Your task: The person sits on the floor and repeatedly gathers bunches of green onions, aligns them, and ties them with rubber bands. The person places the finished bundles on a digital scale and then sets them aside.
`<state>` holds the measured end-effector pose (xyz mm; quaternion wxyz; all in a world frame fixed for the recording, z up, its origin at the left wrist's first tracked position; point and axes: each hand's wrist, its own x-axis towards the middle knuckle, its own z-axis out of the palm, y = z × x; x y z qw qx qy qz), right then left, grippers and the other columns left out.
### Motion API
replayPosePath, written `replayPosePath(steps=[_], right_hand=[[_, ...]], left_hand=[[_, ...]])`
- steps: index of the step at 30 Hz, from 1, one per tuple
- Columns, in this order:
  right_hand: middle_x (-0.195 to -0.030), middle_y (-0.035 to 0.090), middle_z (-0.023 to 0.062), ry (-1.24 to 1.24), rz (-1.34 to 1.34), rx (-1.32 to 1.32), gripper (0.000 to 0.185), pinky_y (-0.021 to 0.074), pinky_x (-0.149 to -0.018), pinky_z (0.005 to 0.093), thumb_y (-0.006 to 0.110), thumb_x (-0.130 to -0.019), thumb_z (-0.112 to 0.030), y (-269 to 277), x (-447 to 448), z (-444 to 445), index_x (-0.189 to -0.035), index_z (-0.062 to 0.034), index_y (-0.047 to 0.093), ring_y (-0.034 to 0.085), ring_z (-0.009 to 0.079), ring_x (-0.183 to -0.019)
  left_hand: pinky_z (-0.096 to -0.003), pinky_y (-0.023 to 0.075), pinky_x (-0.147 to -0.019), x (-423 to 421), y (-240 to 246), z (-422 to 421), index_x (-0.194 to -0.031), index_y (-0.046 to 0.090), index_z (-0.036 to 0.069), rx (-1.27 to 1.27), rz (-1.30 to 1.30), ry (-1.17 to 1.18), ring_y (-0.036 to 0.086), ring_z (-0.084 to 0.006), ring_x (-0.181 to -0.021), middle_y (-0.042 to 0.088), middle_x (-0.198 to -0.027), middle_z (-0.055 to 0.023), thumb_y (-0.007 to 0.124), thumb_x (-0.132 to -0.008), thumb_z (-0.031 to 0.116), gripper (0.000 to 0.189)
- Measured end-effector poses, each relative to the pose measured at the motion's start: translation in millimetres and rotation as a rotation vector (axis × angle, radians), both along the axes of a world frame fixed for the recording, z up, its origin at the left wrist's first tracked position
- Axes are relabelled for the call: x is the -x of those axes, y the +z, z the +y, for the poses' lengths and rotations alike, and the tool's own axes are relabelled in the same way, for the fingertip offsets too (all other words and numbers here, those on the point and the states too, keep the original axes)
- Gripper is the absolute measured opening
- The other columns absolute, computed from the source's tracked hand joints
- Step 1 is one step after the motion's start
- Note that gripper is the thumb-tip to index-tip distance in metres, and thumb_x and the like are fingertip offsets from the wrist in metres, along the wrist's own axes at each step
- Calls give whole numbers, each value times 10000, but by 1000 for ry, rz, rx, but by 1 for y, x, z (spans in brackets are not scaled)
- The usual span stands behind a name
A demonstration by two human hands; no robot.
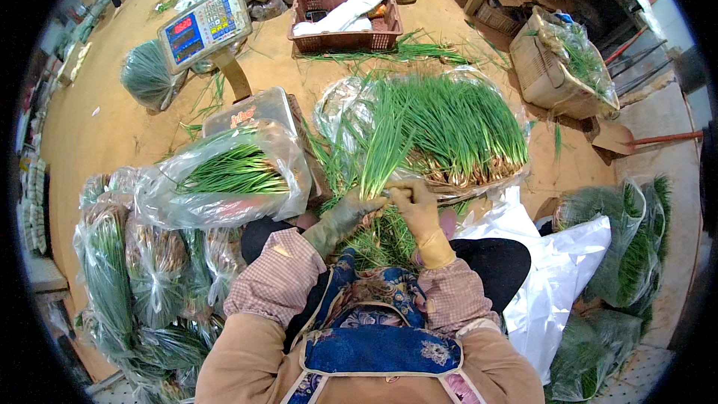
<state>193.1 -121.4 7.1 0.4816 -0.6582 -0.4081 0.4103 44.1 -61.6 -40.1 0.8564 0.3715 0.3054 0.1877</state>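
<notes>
My left hand [342, 216], in a soiled work glove, is closed around the lower ends of a bunch of green onions [384, 146], whose leaves point away from me. My right hand [418, 207], in a yellowish glove, is at the root end of that bunch with its fingers bent. What its fingertips hold is too small to tell. Beyond my hands, a thick row of green onions [460, 123] lies on clear plastic sheeting [342, 104], roots toward me. Loose green trimmings [381, 241] are heaped below my hands, between my legs.
Left stands a digital scale [205, 25], its platform [247, 109] partly under an open plastic bag of green onions [235, 174]. Several filled bags [151, 269] crowd my left side. White sheeting [544, 269] and bagged greens [622, 241] lie right. Farther off are a brown crate [345, 42], a basket [538, 62] and a shovel [614, 136].
</notes>
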Motion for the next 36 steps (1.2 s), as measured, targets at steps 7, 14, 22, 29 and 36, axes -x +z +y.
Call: replayPosePath(steps=[7, 14, 22, 29, 36], right_hand=[[-605, 541, 81, 174, -517, -8, 400, 426, -523, 296, 624, -724, -268, 4, 32, -15, -1065, -73, 549, 519, 167, -529], [-609, 555, 68, 140, -75, 68, 152, 414, -484, 251, 591, -758, -159, -16, 36, -25, -801, -15, 569, 517, 128, -522], [-601, 539, 51, 196, 412, 224, 185, 392, -435, 210, 559, -829, -175, -8, 30, -54, -787, 1, 519, 489, 104, -479], [-601, 567, 45, 775, 187, 594, 276, 406, -440, 235, 581, -807, -293, 26, 24, -75, -726, -29, 561, 513, 102, -488], [-634, 589, 64, 247, 64, 287, 293, 404, -469, 222, 608, -786, -277, -27, 47, -46, -750, 12, 568, 531, 103, -521]], left_hand=[[-216, 402, -471, 13, 15, -45, -1013, 506, 39, -194, 218, 107, 506, -80, -572, 566, -775, -36, 652, -729, 226, 370], [-296, 451, -620, 22, 6, -81, -1154, 419, 19, -555, 389, 154, 547, -158, -732, 558, -873, -89, 624, -742, 328, 554], [-337, 459, -669, 27, 6, -82, -1029, 523, 33, -568, 587, 217, 578, -199, -741, 607, -830, -104, 662, -691, 303, 455], [-357, 430, -794, 36, 0, -85, -1087, 490, 6, -850, 909, 283, 554, -319, -907, 578, -961, -199, 593, -715, 187, 427], [-328, 458, -705, 24, 19, -91, -1090, 470, 19, -901, 737, 299, 571, -275, -779, 584, -896, -152, 658, -682, 202, 485]])
